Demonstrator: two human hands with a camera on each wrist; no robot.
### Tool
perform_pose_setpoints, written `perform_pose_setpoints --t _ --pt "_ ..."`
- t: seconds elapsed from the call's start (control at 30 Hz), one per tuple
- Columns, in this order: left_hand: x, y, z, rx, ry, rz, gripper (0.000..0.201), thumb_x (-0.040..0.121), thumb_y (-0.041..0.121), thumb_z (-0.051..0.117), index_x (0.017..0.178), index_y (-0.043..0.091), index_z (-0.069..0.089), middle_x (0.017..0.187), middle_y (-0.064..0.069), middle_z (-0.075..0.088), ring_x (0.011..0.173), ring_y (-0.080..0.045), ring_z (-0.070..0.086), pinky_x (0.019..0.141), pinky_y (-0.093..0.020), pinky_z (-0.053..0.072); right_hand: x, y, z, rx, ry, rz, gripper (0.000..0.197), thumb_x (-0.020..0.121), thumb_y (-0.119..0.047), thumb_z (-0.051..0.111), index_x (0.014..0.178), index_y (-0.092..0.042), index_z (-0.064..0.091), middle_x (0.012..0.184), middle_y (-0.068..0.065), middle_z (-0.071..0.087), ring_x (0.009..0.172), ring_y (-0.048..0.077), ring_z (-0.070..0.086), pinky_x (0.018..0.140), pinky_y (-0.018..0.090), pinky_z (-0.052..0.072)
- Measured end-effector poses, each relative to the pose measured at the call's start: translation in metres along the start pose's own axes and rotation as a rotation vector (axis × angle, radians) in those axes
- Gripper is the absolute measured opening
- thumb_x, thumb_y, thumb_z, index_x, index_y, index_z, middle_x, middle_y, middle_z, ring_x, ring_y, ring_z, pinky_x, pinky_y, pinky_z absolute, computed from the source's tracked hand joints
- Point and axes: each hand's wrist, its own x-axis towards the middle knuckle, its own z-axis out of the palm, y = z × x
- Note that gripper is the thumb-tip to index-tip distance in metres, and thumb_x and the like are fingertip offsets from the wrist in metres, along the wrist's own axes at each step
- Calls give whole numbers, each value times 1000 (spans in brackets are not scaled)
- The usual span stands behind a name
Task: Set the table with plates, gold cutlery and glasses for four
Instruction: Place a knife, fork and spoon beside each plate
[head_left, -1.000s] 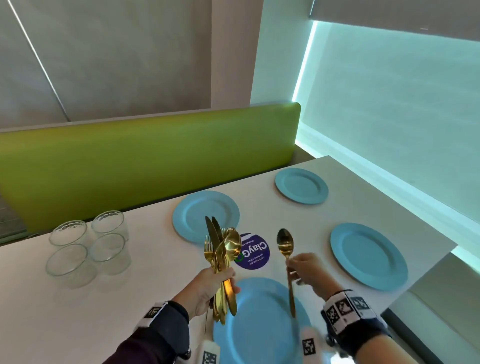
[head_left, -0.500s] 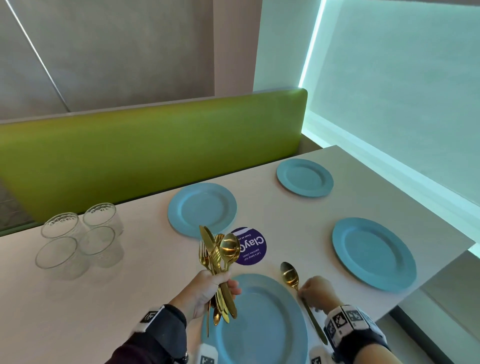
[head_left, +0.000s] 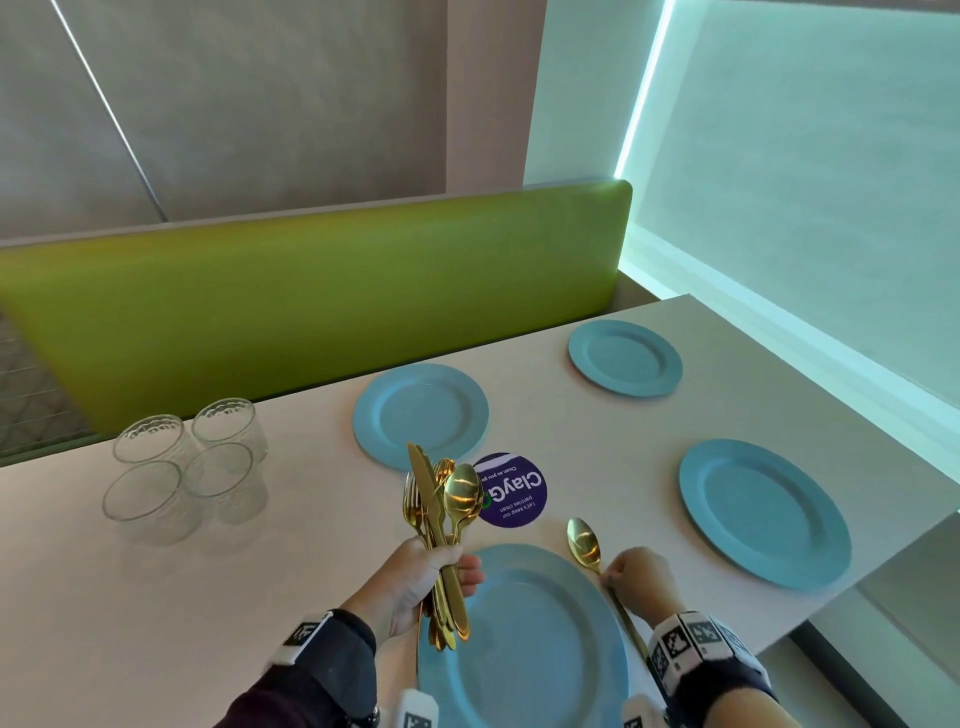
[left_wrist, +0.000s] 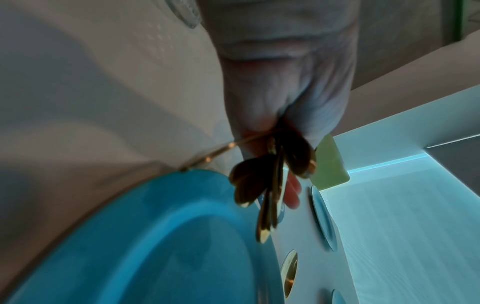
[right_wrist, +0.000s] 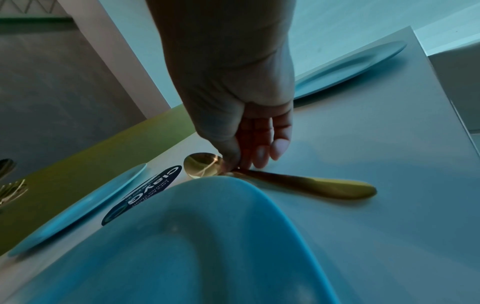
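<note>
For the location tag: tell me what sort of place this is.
Probably an office pantry or canteen booth: a green bench back behind a white table, and a round purple sticker about keeping pantries clean.

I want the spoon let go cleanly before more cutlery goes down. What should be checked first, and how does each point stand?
1. Spoon lies flat on the table: ok.
2. Spoon sits right of the nearest plate, off its rim: ok.
3. Right hand has released the spoon: not ok, fingers pinch its neck.
4. Left hand grips the cutlery bundle firmly: ok.
5. A knife is in the bundle: ok.
6. Glasses are out at the places: not ok, clustered at the table's left.
</note>
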Motion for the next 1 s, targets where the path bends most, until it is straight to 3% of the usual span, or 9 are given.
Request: perform_pose_setpoints --t 0.23,0.3,0.4,0.47,0.6,0.7,0.77,0.87,1.0 --pt "-3 3 -3 1 27 -1 22 96 6 46 82 -2 62 64 -11 71 64 -23 68 73 -35 57 -11 -12 -8 -48 55 -29 23 88 -21 56 92 -6 73 95 10 72 91 25 66 77 29 51" --pt "-4 3 -3 12 37 -2 18 95 6 48 83 -1 60 67 -12 70 64 -23 67 76 -37 56 -18 -24 -14 -30 84 -63 23 90 -23 54 88 -8 71 94 9 71 91 25 65 74 30 49" --pt "-8 6 -1 37 41 9 6 94 6 50 90 4 54 74 -13 60 61 -23 65 79 -40 54 -31 -53 -21 44 83 -186 22 89 -28 56 74 -16 66 84 5 68 80 20 59 62 24 39" --pt "-12 9 0 34 25 21 2 93 6 51 95 6 52 71 -10 52 55 -20 64 82 -42 54 -44 -77 -25 96 55 -287 16 87 -28 62 83 -16 71 79 -1 67 76 13 55 66 21 37" --pt "-27 19 6 62 -23 29 4 96 11 50 94 15 51 79 -9 54 69 -25 67 64 -33 52 -80 -116 -26 255 -112 -375 19 88 -32 60 83 -15 68 68 -4 62 60 11 56 60 21 46" --pt "-38 24 9 49 -73 75 5 96 13 50 97 14 54 82 -9 63 72 -24 70 71 -34 55 -100 -128 -21 420 -185 -381 22 91 -29 57 93 -12 71 77 -4 65 61 9 58 60 23 49" --pt "-44 26 10 44 -114 116 6 95 14 51 98 13 57 86 -10 66 73 -23 70 73 -33 57 -108 -129 -18 531 -176 -347 16 91 -25 58 91 -15 71 78 -3 65 62 9 58 59 21 48" --pt "-52 27 10 58 -160 154 6 93 15 55 93 11 59 78 -8 63 67 -19 68 80 -36 57 -121 -126 -15 724 -179 -239 9 89 -19 62 87 -17 71 79 1 66 63 14 59 56 22 48" --pt "-51 26 24 81 -210 170 9 94 14 53 95 9 61 75 -6 64 73 -20 68 74 -32 59 -126 -114 -21 926 -223 -152 11 89 -17 62 89 -15 72 75 0 69 59 13 57 52 21 47"
